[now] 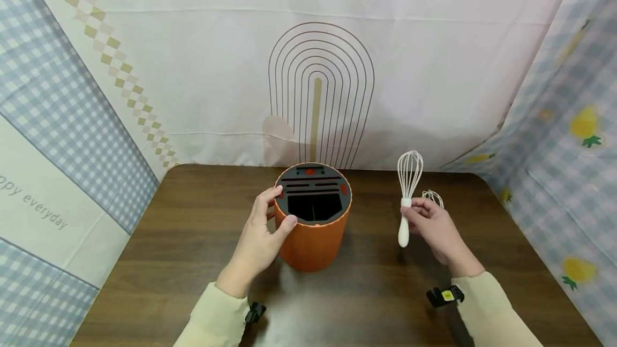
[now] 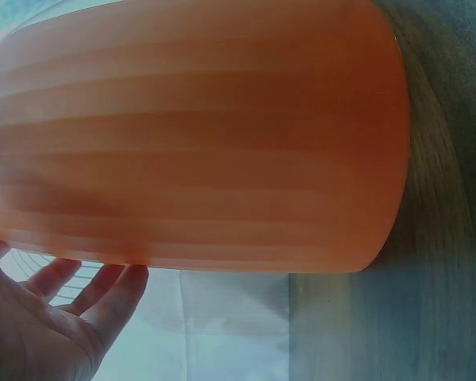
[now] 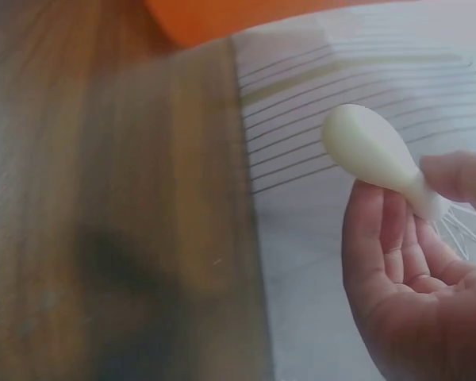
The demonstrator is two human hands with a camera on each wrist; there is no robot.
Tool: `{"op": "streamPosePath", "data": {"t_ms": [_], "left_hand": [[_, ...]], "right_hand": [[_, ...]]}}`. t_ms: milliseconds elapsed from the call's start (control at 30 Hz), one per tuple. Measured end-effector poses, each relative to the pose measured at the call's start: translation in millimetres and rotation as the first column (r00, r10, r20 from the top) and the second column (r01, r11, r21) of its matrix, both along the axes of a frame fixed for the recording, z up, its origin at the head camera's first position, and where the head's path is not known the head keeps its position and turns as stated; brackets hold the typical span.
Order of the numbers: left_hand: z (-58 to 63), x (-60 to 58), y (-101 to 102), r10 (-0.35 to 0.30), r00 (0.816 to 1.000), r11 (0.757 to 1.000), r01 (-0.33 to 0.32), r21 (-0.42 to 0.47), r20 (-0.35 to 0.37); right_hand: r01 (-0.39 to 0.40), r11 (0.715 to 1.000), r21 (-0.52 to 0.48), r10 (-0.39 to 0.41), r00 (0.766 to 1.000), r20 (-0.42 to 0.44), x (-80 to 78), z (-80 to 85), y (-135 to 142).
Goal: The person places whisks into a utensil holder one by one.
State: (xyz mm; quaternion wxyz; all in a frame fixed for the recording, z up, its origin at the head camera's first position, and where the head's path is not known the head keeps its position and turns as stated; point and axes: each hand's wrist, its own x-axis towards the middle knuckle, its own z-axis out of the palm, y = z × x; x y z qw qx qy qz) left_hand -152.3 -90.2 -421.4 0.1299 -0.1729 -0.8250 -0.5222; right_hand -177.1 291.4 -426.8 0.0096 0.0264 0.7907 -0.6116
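Observation:
An orange round knife block (image 1: 310,245) with a dark slotted top (image 1: 313,185) stands upright on the table. My left hand (image 1: 260,234) holds its near left side, thumb on the front rim and index finger on the left rim. In the left wrist view, fingertips touch its ribbed wall (image 2: 222,151). To the right, my right hand (image 1: 434,226) pinches a white whisk (image 1: 404,229) near the top of its handle, wires up, raised over the table. The right wrist view shows the handle's rounded end (image 3: 361,139) between thumb and fingers.
White wire loops (image 1: 434,196), like those of another whisk, show behind my right hand; the rest is hidden. The brown wooden table (image 1: 202,250) ends at a patterned white cloth (image 1: 222,90) at the back. Checked cloths hang at both sides.

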Motion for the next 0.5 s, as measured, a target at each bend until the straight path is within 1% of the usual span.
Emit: {"op": "streamPosePath", "data": {"t_ms": [133,233,333,500], "left_hand": [[0.2,-0.3,0,-0.003,1.0,1.0,0.003,0.002,0.006],[0.4,-0.4,0,-0.008,1.0,1.0,0.008,0.006,0.005],[0.7,-0.5,-1,-0.011,1.0,1.0,0.011,0.016,0.008],[0.8,-0.7,-1,-0.022,1.0,0.999,0.022,0.024,0.006]], "right_hand": [[0.024,1.0,-0.006,-0.025,0.997,-0.076,1.5,15.0,-7],[0.028,0.999,-0.04,-0.033,0.99,-0.139,2.3,24.5,-12],[0.012,0.994,-0.107,-0.033,0.981,-0.191,2.9,32.1,-17],[-0.022,0.988,-0.155,-0.019,0.966,-0.258,3.1,42.4,-24]]}}
